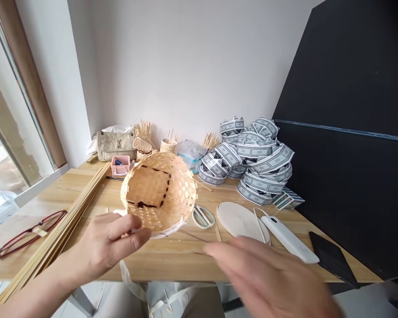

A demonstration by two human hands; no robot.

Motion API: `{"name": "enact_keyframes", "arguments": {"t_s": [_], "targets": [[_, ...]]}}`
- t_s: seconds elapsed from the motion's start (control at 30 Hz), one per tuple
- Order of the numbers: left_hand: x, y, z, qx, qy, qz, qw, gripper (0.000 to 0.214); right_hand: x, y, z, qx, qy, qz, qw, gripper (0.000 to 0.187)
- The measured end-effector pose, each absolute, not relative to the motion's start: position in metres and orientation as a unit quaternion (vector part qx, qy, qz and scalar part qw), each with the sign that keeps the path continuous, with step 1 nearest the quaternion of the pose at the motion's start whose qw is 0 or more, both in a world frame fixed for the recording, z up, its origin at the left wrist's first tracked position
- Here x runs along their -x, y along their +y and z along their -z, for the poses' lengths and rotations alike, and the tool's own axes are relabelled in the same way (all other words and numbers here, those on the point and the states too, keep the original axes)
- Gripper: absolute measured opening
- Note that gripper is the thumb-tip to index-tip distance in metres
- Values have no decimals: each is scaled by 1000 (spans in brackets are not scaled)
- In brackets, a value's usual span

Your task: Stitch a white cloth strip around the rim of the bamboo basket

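My left hand (114, 236) grips the near rim of a round woven bamboo basket (182, 190), tilted so its inside faces me. Dark stitching outlines a square on the basket's bottom. White fabric tape (175, 227) covers a stretch of the rim at the lower right, and a loose strip of it hangs past the table edge. From that rim a thin dark thread (194, 237) runs to the fingertips of my right hand (268, 269), which is smeared by motion with its fingers pressed together. Whether a needle is there cannot be made out.
Scissors (203, 217), a roll of white tape (234, 218), a white handheld device (290, 238) and a black flat object (333, 256) lie to the right. Bamboo strips (69, 216) and red-framed glasses (31, 233) lie left. Patterned paper rings (252, 154) are piled behind.
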State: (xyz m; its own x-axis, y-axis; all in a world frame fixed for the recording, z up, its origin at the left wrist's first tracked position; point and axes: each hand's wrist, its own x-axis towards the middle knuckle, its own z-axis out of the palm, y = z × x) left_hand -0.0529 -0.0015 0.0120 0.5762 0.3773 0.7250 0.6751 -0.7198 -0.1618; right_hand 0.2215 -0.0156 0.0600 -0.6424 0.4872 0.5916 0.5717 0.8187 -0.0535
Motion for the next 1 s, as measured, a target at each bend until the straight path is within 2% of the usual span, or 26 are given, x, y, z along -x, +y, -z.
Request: {"name": "enact_keyframes", "arguments": {"t_s": [0.1, 0.2, 0.47, 0.6, 1.0], "targets": [[52, -9, -16, 866, -305, 323, 232, 23, -186, -4, -63, 257, -923, 60, 279, 33], [53, -12, -16, 867, -302, 314, 243, 21, -170, 7, -60, 241, -928, 107, 265, 33], [49, -12, -16, 866, -304, 309, 249, 24, -169, 14, -54, 227, -930, 132, 257, 26], [48, -10, -14, 869, -305, 314, 233, 19, -168, 15, -52, 232, -929, 125, 259, 29], [45, -8, -12, 869, -308, 324, 212, 26, -167, 17, -49, 234, -930, 135, 250, 26]]}}
